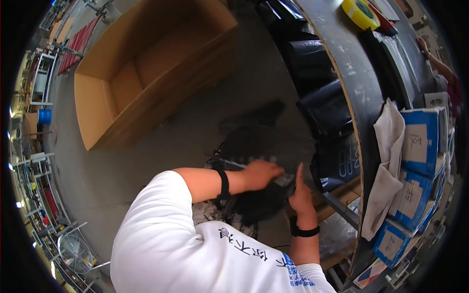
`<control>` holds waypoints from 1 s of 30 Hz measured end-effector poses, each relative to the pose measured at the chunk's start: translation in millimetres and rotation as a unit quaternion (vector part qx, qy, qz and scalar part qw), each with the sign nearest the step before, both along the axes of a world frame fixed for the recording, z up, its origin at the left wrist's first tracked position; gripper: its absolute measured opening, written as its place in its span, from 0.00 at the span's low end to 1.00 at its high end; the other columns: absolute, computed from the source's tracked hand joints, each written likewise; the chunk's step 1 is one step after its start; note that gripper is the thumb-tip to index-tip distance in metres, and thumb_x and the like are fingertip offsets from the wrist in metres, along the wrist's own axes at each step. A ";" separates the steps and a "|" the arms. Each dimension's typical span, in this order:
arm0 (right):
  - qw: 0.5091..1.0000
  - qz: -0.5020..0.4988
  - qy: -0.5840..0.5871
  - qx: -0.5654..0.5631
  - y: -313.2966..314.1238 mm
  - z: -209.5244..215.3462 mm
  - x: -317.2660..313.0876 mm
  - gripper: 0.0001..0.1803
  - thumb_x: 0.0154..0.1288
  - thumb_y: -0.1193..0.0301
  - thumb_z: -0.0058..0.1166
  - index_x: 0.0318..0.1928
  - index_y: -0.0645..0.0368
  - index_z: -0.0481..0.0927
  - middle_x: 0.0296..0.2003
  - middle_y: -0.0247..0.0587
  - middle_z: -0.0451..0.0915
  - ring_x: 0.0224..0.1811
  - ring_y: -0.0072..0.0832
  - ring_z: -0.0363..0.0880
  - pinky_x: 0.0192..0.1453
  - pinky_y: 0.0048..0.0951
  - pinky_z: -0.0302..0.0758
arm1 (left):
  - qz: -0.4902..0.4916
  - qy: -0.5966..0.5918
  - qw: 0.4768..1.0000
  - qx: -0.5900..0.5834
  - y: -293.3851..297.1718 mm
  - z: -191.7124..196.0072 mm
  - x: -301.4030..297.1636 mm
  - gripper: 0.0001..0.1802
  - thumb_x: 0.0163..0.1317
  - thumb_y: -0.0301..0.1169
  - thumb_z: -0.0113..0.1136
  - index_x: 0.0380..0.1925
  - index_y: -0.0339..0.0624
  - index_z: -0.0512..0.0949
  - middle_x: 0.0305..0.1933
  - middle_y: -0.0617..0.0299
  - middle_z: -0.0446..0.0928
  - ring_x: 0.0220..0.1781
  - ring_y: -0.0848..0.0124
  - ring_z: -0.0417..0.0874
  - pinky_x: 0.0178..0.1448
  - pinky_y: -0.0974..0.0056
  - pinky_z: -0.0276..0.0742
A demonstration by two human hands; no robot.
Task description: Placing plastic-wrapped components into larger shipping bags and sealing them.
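A black plastic bag (pixel 259 200), thin and smeared by motion, hangs in front of my body. My left hand (pixel 263 175) is closed on its upper part, with the fingertips pointing right. Close by on the right, my right hand (pixel 301 199) is at the bag's edge; its index finger points up and its other fingers look curled against the plastic. Exactly where the right fingers grip is blurred. A pale, shiny patch of the bag shows between the two hands. Each wrist wears a black band.
A large open cardboard box (pixel 161 73) stands on the floor at the far left. Along the right runs a grey table (pixel 337 29) with yellow tape (pixel 360 13), a pale cloth (pixel 386 166) and blue boxes (pixel 419 141). Folded black bags (pixel 325 107) lie below its edge. A fan (pixel 75 251) stands lower left.
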State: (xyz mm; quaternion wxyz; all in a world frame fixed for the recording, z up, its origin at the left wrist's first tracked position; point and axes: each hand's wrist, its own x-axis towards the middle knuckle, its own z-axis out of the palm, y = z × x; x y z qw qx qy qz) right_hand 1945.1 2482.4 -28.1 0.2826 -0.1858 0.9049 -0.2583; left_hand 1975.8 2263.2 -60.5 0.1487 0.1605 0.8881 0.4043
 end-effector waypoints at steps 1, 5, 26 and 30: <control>1.000 0.009 -0.001 0.002 1.2 -10.5 -3.0 0.56 0.49 0.83 0.52 0.76 0.49 0.37 0.38 0.61 0.81 0.41 0.56 0.81 0.42 0.45 0.76 | -0.044 -0.012 0.999 0.001 9.3 5.4 -1.7 0.23 0.55 0.26 0.52 0.54 0.45 0.75 0.50 0.53 0.78 0.50 0.51 0.80 0.53 0.51 0.75; 0.997 -0.010 0.018 -0.071 17.7 -58.9 4.7 0.30 0.50 0.82 0.56 0.58 0.54 0.75 0.40 0.55 0.82 0.44 0.51 0.82 0.46 0.41 0.78 | -0.051 0.038 0.989 0.134 11.1 -58.1 -3.0 0.24 0.57 0.32 0.60 0.55 0.43 0.76 0.53 0.50 0.77 0.50 0.52 0.80 0.55 0.52 0.75; 0.974 -0.225 -0.008 0.020 77.0 -137.3 10.7 0.15 0.68 0.72 0.43 0.45 0.64 0.83 0.44 0.48 0.83 0.49 0.37 0.80 0.60 0.37 0.72 | 0.104 -0.351 0.861 -0.354 -164.8 -477.8 -92.8 0.27 0.65 0.31 0.48 0.66 0.42 0.66 0.73 0.50 0.60 0.78 0.57 0.50 0.79 0.48 0.35; 0.867 -0.455 -0.166 -0.118 24.8 -133.1 3.2 0.17 0.68 0.68 0.42 0.46 0.67 0.80 0.48 0.49 0.80 0.53 0.39 0.76 0.57 0.41 0.77 | 0.375 -0.375 0.842 -0.104 -179.3 -455.6 -56.5 0.15 0.61 0.27 0.51 0.46 0.38 0.80 0.49 0.46 0.80 0.57 0.49 0.77 0.66 0.53 0.68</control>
